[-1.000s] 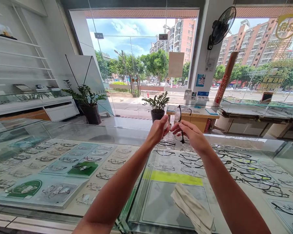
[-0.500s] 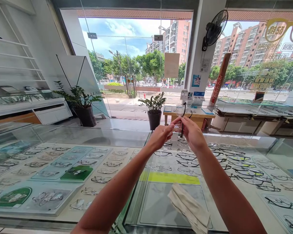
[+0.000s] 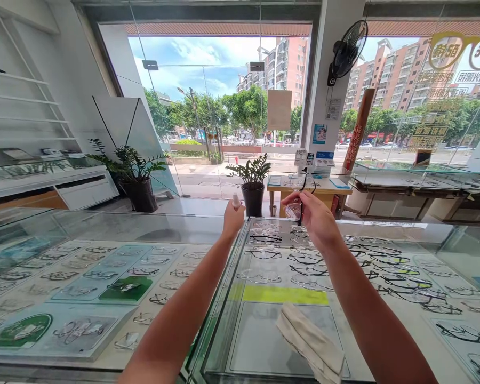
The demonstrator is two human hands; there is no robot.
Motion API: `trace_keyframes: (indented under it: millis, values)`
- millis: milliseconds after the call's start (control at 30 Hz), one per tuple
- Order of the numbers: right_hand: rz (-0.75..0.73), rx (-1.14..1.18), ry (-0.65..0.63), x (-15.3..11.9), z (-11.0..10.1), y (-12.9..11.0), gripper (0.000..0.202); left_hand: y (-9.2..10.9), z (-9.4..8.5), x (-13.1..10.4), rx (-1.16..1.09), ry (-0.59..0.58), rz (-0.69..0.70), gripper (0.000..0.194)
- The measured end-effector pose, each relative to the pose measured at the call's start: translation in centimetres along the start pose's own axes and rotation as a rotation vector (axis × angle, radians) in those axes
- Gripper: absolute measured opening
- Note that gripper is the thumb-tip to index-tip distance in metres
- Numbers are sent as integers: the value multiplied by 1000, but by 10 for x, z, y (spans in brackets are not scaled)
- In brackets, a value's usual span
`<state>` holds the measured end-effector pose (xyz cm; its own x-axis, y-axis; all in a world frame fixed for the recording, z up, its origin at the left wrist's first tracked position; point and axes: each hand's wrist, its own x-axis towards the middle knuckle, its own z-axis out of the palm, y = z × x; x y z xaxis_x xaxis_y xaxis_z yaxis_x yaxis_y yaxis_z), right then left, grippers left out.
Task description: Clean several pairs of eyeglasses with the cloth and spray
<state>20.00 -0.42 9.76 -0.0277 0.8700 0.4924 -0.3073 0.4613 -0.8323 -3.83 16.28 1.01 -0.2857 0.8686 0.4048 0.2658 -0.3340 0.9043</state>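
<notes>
The fingers of your right hand (image 3: pixel 318 216) gripped the eyeglasses (image 3: pixel 293 212) on edge, above the display case (image 3: pixel 256 341). Your left hand (image 3: pixel 233 218) was closed around a small bottle (image 3: pixel 236 200), apart from the eyeglasses. A folded cloth (image 3: pixel 310 338) lay on the case, nearer you.

The left arm (image 3: pixel 190 298) and right arm (image 3: pixel 364 298) reach up from the bottom edge. The left hand (image 3: pixel 234 217) curls near centre; the right hand (image 3: pixel 317 216) pinches right of centre.

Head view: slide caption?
Left hand grips small white-topped bottle; right hand holds black-templed eyeglasses; folded beige cloth lies on glass counter.
</notes>
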Motion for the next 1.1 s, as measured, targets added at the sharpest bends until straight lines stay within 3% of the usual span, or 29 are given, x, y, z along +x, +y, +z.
trace_keyframes:
  millis: [100,200,367,500,900,1000,1100]
  values:
    - [7,15,12,1,-1,1,29,-48,-6,12,116,23,-98,22]
    - [15,25,19,1,-2,1,28,-86,-17,18,212,-1,-178,36]
    - [29,33,28,1,-2,0,29,-120,-32,24,303,23,-237,41]
    - [16,20,22,0,-1,-1,31,-127,-36,25,328,56,-241,41]
    - [8,-11,19,1,-4,-4,30,-124,-39,16,319,130,-263,40]
    - [14,-28,12,1,-3,-6,30,-118,-38,10,284,152,-269,37]
    - [1,-37,28,-1,-1,-7,29,-101,-37,7,241,233,-239,49]
